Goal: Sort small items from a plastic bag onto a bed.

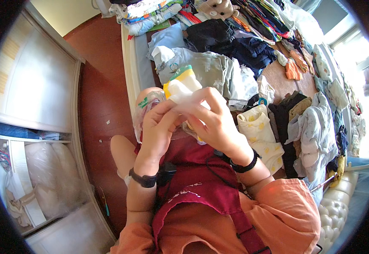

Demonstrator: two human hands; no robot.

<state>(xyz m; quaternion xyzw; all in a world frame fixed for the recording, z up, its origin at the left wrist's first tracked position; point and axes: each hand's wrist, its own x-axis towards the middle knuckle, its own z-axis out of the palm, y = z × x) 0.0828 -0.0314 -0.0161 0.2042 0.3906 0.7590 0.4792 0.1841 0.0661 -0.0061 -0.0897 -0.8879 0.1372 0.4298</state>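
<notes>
Both of my hands meet over my lap, fingertips pinching a thin white piece (184, 103). It is blurred, so I cannot tell whether it is cloth or film. My left hand (157, 128) grips it from the left and my right hand (214, 119) from the right. Just beyond the fingers is a white fabric item (189, 81) with yellow and green edges; whether it joins the pinched piece is hidden. A clear plastic bag (141, 116) with green print lies against my left hand, over my leg. Beneath them spreads my dark red apron (190, 158).
Folded clothes cover the bed (281, 79): a grey-green garment (213, 68), dark trousers (251, 52), a yellow-patterned white garment (257, 127) and small orange socks (294, 70). A plush toy (217, 9) lies at the far end. To the left stands an open-fronted cabinet (33, 143).
</notes>
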